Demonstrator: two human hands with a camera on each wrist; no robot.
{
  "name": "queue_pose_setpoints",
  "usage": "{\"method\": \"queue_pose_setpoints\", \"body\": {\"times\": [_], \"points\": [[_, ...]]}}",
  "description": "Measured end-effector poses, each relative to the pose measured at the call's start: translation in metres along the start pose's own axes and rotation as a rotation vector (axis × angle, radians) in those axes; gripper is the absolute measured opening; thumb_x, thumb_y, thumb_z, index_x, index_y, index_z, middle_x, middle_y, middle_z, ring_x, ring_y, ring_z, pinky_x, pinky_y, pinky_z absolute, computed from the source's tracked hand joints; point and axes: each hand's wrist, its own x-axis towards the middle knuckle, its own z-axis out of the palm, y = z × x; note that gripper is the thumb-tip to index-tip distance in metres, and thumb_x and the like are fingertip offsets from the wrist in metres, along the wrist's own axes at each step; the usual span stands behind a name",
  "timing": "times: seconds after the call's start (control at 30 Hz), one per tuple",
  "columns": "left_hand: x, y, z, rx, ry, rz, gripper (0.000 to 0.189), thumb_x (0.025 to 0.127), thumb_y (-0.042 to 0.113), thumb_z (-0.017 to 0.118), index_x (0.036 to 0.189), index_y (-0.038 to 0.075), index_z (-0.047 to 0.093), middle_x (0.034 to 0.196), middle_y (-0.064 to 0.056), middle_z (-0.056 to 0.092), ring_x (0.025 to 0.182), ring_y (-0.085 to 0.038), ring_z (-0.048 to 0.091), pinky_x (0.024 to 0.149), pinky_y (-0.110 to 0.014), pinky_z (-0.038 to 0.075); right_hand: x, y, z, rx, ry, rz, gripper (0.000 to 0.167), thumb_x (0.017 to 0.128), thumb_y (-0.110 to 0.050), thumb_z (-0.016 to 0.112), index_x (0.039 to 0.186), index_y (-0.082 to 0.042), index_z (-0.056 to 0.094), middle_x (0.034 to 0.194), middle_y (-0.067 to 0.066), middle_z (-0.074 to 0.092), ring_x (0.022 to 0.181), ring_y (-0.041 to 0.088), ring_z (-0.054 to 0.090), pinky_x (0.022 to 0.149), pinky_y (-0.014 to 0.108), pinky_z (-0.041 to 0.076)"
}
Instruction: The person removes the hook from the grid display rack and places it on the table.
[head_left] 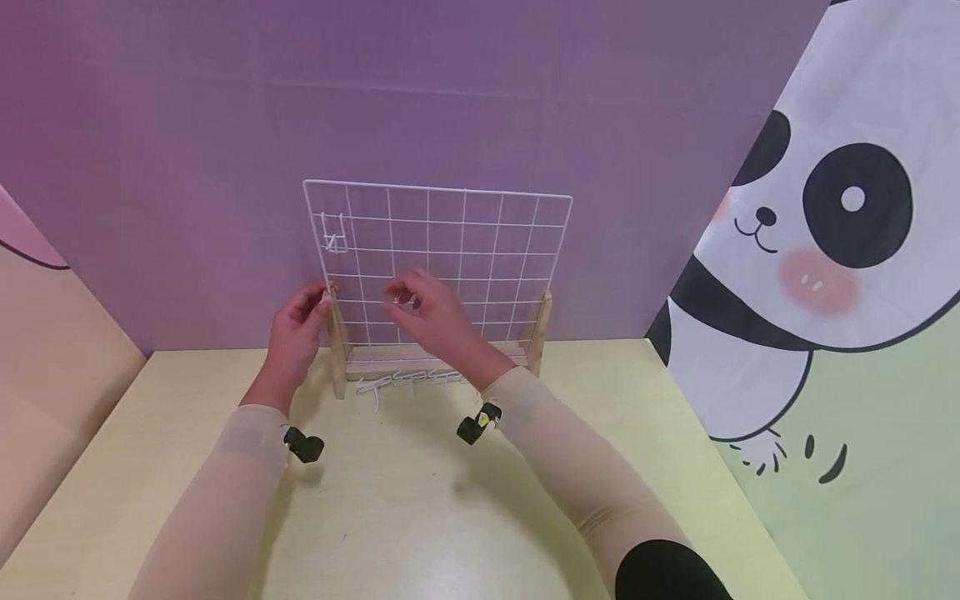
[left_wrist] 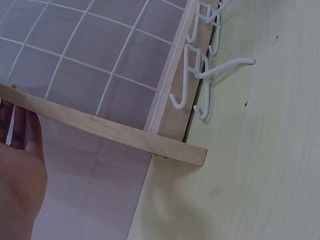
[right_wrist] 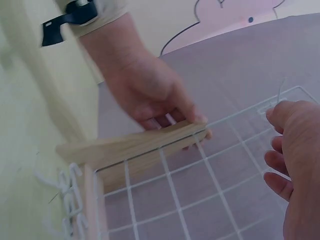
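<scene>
My left hand grips the upper end of the left wooden post of a stand, thumb in front and fingers behind it. A white wire grid panel stands upright in that stand, leaning slightly back. In front of the mesh, my right hand hovers with loosely bent fingers and nothing visible in them. One white double hook hangs on the grid's upper left. Several more white hooks lie on the table along the stand's wooden base bar.
The pale wood table extends in front of the stand. Behind rises a purple backdrop. A panda-printed sheet covers the right side, and a light panel borders the left.
</scene>
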Motion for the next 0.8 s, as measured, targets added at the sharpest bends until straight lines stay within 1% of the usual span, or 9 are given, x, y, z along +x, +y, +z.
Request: {"method": "queue_pose_setpoints", "body": {"times": [0.13, 0.23, 0.37, 0.53, 0.67, 0.8], "points": [[0.000, 0.002, 0.000, 0.012, -0.004, -0.007, 0.046, 0.117, 0.025, 0.059, 0.156, 0.001, 0.057, 0.143, 0.001, 0.064, 0.131, -0.008, 0.056, 0.112, -0.014, 0.045, 0.015, -0.010, 0.000, 0.026, 0.038, 0.010, 0.023, 0.104, -0.010, 0.080, 0.123, 0.001, 0.074, 0.113, 0.010, 0.069, 0.102, 0.020, 0.064, 0.086, 0.023, 0.057], [0.000, 0.002, 0.000, 0.013, -0.004, -0.015, 0.047, 0.117, 0.026, 0.058, 0.158, 0.002, 0.056, 0.146, -0.001, 0.063, 0.131, -0.009, 0.055, 0.112, -0.014, 0.045, 0.026, -0.016, 0.002, 0.037, 0.069, -0.001, 0.025, 0.104, -0.011, 0.079, 0.126, 0.002, 0.073, 0.115, 0.013, 0.069, 0.105, 0.022, 0.065, 0.088, 0.025, 0.058], [0.000, 0.002, 0.000, 0.012, -0.004, -0.015, 0.048, 0.117, 0.026, 0.058, 0.158, 0.002, 0.056, 0.147, -0.005, 0.062, 0.131, -0.010, 0.055, 0.111, -0.013, 0.045, 0.038, -0.023, 0.005, 0.019, 0.113, -0.028, 0.029, 0.103, -0.011, 0.081, 0.128, 0.002, 0.072, 0.118, 0.017, 0.069, 0.108, 0.023, 0.065, 0.091, 0.026, 0.058], [0.001, 0.002, 0.002, 0.018, -0.010, -0.012, 0.048, 0.117, 0.027, 0.058, 0.158, 0.001, 0.056, 0.149, -0.008, 0.062, 0.131, -0.011, 0.055, 0.109, -0.013, 0.046, 0.048, -0.030, 0.009, 0.028, 0.146, -0.046, 0.033, 0.101, -0.009, 0.083, 0.130, 0.002, 0.072, 0.121, 0.017, 0.069, 0.110, 0.020, 0.062, 0.094, 0.035, 0.059], [0.002, 0.000, 0.001, 0.019, -0.016, -0.012, 0.049, 0.117, 0.028, 0.057, 0.159, 0.001, 0.054, 0.148, -0.007, 0.061, 0.131, -0.011, 0.055, 0.109, -0.012, 0.046, 0.057, -0.034, 0.013, 0.017, 0.152, -0.059, 0.032, 0.101, -0.009, 0.083, 0.130, 0.001, 0.072, 0.120, 0.013, 0.068, 0.109, 0.018, 0.060, 0.093, 0.032, 0.059], [0.002, -0.001, -0.001, 0.009, -0.012, -0.010, 0.048, 0.117, 0.027, 0.058, 0.158, 0.002, 0.056, 0.143, 0.000, 0.063, 0.130, -0.010, 0.055, 0.107, -0.012, 0.047, 0.065, -0.039, 0.017, 0.009, 0.142, -0.063, 0.030, 0.101, -0.010, 0.083, 0.128, 0.000, 0.074, 0.120, 0.010, 0.067, 0.108, 0.019, 0.061, 0.093, 0.031, 0.058]]}}
